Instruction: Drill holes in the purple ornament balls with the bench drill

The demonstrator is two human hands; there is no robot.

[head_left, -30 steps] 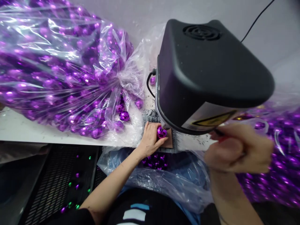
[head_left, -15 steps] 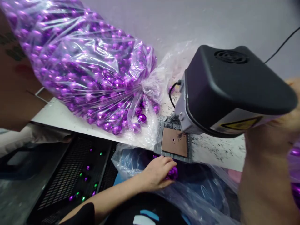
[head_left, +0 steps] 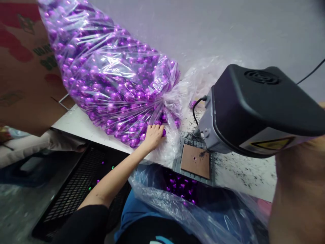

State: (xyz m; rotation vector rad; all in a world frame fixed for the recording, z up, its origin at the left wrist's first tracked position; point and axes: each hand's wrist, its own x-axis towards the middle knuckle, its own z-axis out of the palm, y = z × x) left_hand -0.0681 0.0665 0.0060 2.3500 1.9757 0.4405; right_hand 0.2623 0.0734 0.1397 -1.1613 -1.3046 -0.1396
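Observation:
My left hand (head_left: 154, 136) reaches up to the loose mouth of a large clear plastic bag (head_left: 111, 64) packed with shiny purple faceted balls. Its fingers curl over a purple ball (head_left: 164, 133) that shows beside the thumb; the palm side is hidden. Right of the hand, a brown square plate (head_left: 195, 161) with a small hole lies on a grey base under a black-housed machine (head_left: 264, 108). More purple balls (head_left: 181, 186) lie in an open clear plastic bag (head_left: 162, 196) at my lap, below the table edge. My right hand is out of sight.
A printed cardboard box (head_left: 27, 78) stands at the left, and another brown surface (head_left: 297, 189) rises at the right. Dark shavings (head_left: 236, 173) litter the white table (head_left: 259, 184). A black mesh crate (head_left: 66, 200) with small purple and green balls sits below left. Another person's leg (head_left: 38, 145) shows there.
My left hand has moved up from the lap bag, where it was around purple balls, to the big bag's mouth. The view has shifted, so the table things appear lower and further right.

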